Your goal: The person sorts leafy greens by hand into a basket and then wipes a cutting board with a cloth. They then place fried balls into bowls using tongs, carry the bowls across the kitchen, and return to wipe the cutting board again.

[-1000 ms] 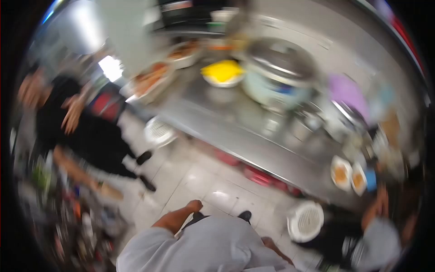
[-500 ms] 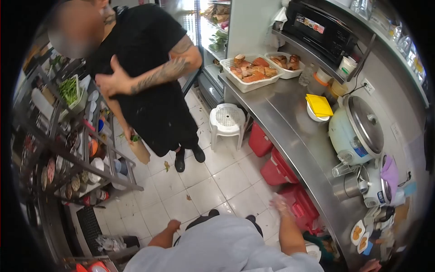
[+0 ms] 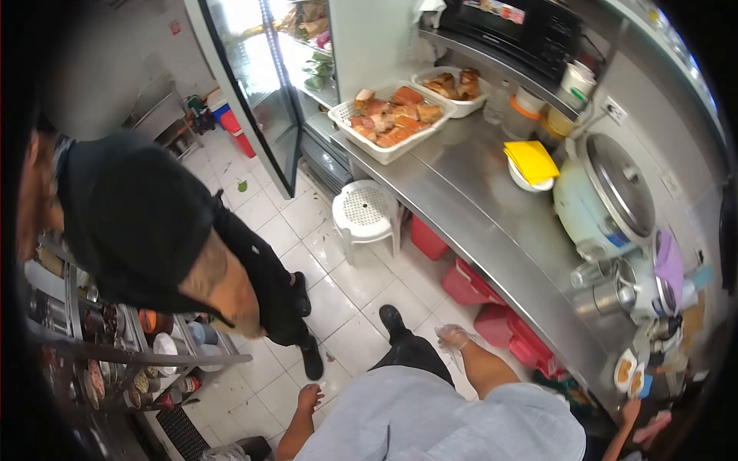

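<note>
Low in the view, my left hand (image 3: 310, 397) hangs beside my grey shirt, its fingers loosely bent and a little apart, with nothing seen in them. My right hand (image 3: 453, 336) wears a clear glove and is held out over the tiled floor, near the red containers (image 3: 501, 326) under the counter. Its fingers are apart and hold nothing visible. Neither hand touches an object. On the steel counter (image 3: 461, 180) are a white basket of meat pieces (image 3: 396, 119), a second container of meat (image 3: 457, 84) and a bowl with a yellow item (image 3: 532, 163) on top.
A person in black (image 3: 146, 223) stands close at the left, by the shelving (image 3: 146, 357). Ahead are a white stool (image 3: 365, 211) and an open fridge door (image 3: 254, 84). Large cookers (image 3: 603, 200) line the right wall. Another person's hand (image 3: 630, 411) shows at the lower right.
The person in black has moved left and nearer, lower in the view. The view has shifted, showing more of the fridge door and the back area. My right hand has moved slightly left.
</note>
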A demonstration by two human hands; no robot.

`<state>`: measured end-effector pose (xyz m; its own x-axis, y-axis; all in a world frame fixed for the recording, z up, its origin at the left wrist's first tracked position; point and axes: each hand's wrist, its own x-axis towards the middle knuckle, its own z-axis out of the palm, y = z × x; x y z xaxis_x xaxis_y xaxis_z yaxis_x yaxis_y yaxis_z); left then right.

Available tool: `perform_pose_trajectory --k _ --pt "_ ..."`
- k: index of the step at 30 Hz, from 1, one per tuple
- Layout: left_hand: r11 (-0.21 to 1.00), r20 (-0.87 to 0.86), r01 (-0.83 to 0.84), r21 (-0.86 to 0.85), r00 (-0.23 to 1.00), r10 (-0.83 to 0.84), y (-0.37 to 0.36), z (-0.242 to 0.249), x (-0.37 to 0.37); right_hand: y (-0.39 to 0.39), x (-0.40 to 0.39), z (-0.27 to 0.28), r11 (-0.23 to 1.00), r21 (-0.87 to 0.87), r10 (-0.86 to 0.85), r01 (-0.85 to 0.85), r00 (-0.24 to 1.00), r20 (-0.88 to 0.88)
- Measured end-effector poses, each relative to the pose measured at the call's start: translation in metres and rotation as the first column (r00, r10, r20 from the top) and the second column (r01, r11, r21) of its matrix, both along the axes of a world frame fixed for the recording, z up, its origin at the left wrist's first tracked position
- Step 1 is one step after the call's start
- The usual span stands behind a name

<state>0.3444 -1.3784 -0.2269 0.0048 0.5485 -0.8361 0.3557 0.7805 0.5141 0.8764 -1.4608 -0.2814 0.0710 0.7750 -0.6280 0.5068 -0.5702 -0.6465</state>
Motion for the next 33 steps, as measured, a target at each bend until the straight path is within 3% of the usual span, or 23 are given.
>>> perform_pose_trajectory --k 1,2,3,4,6,9,10,11,12,13,14,16,18,19,20,21,22,24,25,26,29,31,33 --pt "1.000 -0.006 -0.027 0.000 1.000 0.027 0.005 0.005 0.002 0.009 0.006 -0.004 1.000 0.000 0.027 -0.027 1.000 -0.006" --pt "0.995 0.004 0.067 0.071 0.998 -0.067 0.008 -0.008 -0.007 0.020 0.013 0.008 0.952 0.003 0.294 -0.307 0.916 0.274" --pt "0.977 0.002 0.162 0.138 0.986 -0.164 0.006 -0.015 -0.016 0.030 0.018 0.013 0.832 -0.066 0.500 -0.551 0.693 0.520" --pt "0.876 -0.110 0.389 0.284 0.921 -0.374 0.007 -0.011 -0.020 0.042 0.021 0.008 0.822 -0.061 0.513 -0.566 0.690 0.510" --pt "0.912 -0.113 0.349 0.216 0.936 -0.332 0.008 0.001 -0.010 0.076 0.028 -0.009 0.706 0.174 0.468 -0.686 0.637 0.613" --pt "0.971 -0.081 0.219 0.098 0.974 -0.212 0.020 0.019 0.022 0.122 0.041 -0.016 0.418 0.439 0.329 -0.795 0.583 0.743" --pt "0.904 -0.147 0.377 0.202 0.924 -0.353 0.022 0.010 0.026 0.149 0.040 -0.009 0.793 0.426 0.377 -0.436 0.900 0.219" --pt "0.801 -0.228 0.526 0.288 0.850 -0.476 0.023 -0.009 0.022 0.174 0.039 0.007 0.992 0.099 0.111 -0.082 0.936 -0.335" --pt "0.666 -0.316 0.658 0.352 0.753 -0.577 0.027 -0.019 0.024 0.199 0.044 -0.022 0.997 -0.076 -0.076 0.025 0.603 -0.794" --pt "0.673 -0.312 0.658 0.337 0.753 -0.579 0.033 -0.023 0.028 0.217 0.048 -0.060 0.958 -0.286 -0.286 0.021 0.067 -0.956" --pt "0.785 -0.346 0.570 0.243 0.807 -0.478 0.036 -0.026 0.034 0.226 0.045 -0.057 0.954 -0.301 -0.301 0.013 0.067 -0.951" --pt "0.932 -0.341 0.331 0.150 0.902 -0.266 0.042 -0.018 0.047 0.285 0.020 -0.030 0.998 -0.052 -0.026 -0.025 0.608 -0.794" --pt "0.997 -0.221 -0.022 0.072 0.975 0.037 0.054 0.021 0.072 0.340 -0.005 0.001 0.953 0.160 0.297 -0.258 0.903 -0.310" --pt "0.994 -0.218 -0.099 0.055 0.970 0.109 0.058 0.037 0.084 0.360 -0.016 0.014 0.931 0.162 0.363 -0.328 0.881 -0.304" --pt "0.863 -0.365 0.329 0.383 0.912 -0.186 0.052 0.012 0.066 0.378 -0.034 0.027 0.943 0.119 0.331 -0.311 0.841 -0.427" --pt "0.491 -0.604 0.691 0.530 0.714 -0.354 0.035 -0.017 0.048 0.394 -0.055 0.040 0.949 0.059 0.292 -0.311 0.789 -0.541" --pt "0.947 -0.264 0.138 0.289 0.963 -0.060 0.041 0.037 0.078 0.410 -0.074 0.055 0.912 0.053 0.369 -0.407 0.755 -0.542" --pt "0.949 -0.313 0.259 0.179 0.929 -0.195 0.018 -0.003 0.069 0.454 -0.109 0.108 0.932 -0.231 0.090 -0.278 0.797 -0.597" --pt "0.931 -0.314 0.332 0.153 0.909 -0.273 -0.001 -0.039 0.063 0.476 -0.122 0.119 0.910 -0.230 0.154 -0.346 0.795 -0.587" --pt "0.954 -0.289 0.282 0.100 0.926 -0.243 -0.004 -0.040 0.068 0.501 -0.133 0.126 0.927 -0.181 0.157 -0.328 0.779 -0.607" --pt "0.995 -0.267 0.090 0.044 0.961 -0.075 0.035 -0.035 0.059 0.576 -0.149 0.129 0.948 -0.016 0.248 -0.317 0.771 -0.587" --pt "0.992 -0.259 -0.117 0.055 0.957 0.128 0.079 -0.031 0.042 0.619 -0.150 0.112 0.974 -0.009 0.190 -0.228 0.835 -0.517" --pt "0.930 -0.214 -0.363 0.048 0.906 0.365 0.126 -0.013 0.021 0.659 -0.138 0.096 0.958 -0.068 0.246 -0.279 0.919 -0.308"
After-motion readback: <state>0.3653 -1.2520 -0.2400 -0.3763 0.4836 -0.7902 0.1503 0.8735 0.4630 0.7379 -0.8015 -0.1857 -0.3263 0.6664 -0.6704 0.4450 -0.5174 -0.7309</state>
